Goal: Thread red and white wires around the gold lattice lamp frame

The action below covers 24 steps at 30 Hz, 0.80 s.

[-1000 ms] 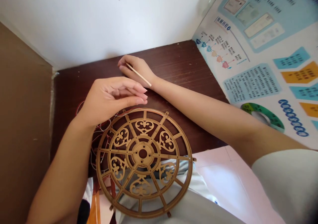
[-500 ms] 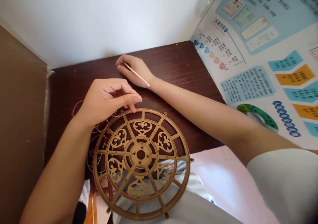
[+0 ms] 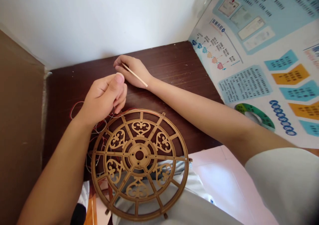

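Note:
A round bronze-coloured openwork frame [image 3: 139,142], with spokes and scroll ornaments, rests partly on the table edge and partly over my lap. Above its far-left rim my left hand [image 3: 106,97] is closed, thumb pressed onto curled fingers; whatever is between them is hidden. Thin red and white wires [image 3: 99,128] lie tangled under that hand and along the rim, some running up close to its fingers. Farther back, my right hand [image 3: 133,70] lies on the table with fingers curled around a thin pale stick [image 3: 137,76], which slants back across the hand to the wrist.
The dark brown table [image 3: 171,65] meets a white wall [image 3: 99,19] at the back. A printed poster board [image 3: 249,52] stands along the right side, and a brown panel [image 3: 20,102] borders the left. Pale floor [image 3: 224,171] shows below the table edge.
My left hand has lifted away from the frame's rim, moving up and left, and its thumb now points upward. My right hand and the frame stay nearly in place.

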Tool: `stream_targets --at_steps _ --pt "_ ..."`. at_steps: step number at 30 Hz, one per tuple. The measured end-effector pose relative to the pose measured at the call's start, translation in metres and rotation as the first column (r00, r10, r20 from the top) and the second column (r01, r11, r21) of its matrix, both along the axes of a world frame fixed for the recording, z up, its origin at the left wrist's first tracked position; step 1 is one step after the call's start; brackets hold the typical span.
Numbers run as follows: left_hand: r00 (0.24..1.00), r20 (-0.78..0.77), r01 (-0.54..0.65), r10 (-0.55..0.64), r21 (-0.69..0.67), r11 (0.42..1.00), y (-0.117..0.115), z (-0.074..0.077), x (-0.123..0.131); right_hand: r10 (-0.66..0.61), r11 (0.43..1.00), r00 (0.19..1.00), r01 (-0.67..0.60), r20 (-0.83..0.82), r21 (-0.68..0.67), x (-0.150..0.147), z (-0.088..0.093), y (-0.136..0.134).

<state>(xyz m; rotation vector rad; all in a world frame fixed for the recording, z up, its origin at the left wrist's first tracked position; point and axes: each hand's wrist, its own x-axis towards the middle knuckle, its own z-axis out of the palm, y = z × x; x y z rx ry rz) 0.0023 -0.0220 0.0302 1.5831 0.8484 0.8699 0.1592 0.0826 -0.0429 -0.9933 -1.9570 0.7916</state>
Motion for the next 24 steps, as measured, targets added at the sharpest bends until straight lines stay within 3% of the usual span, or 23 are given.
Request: stream_targets --at_steps 8,12,15,24 --pt "0.997 0.071 -0.003 0.005 -0.022 1.0 0.0025 -0.0091 -0.0032 0.006 1.0 1.0 -0.007 -0.026 -0.015 -0.001 -0.0021 0.0017" --pt "0.998 -0.009 -0.055 0.057 0.098 0.994 0.0009 -0.0075 -0.0013 0.008 0.999 1.0 -0.009 -0.023 -0.036 -0.001 -0.001 0.0018" --pt "0.993 0.015 -0.121 0.12 0.144 0.982 -0.002 -0.0042 0.002 0.011 0.999 1.0 -0.012 -0.024 -0.035 -0.0006 -0.0014 0.0025" --pt "0.976 0.176 -0.139 0.13 0.038 0.99 -0.0036 -0.0072 0.006 -0.006 1.0 1.0 0.006 -0.028 -0.03 -0.0013 -0.0004 -0.0005"
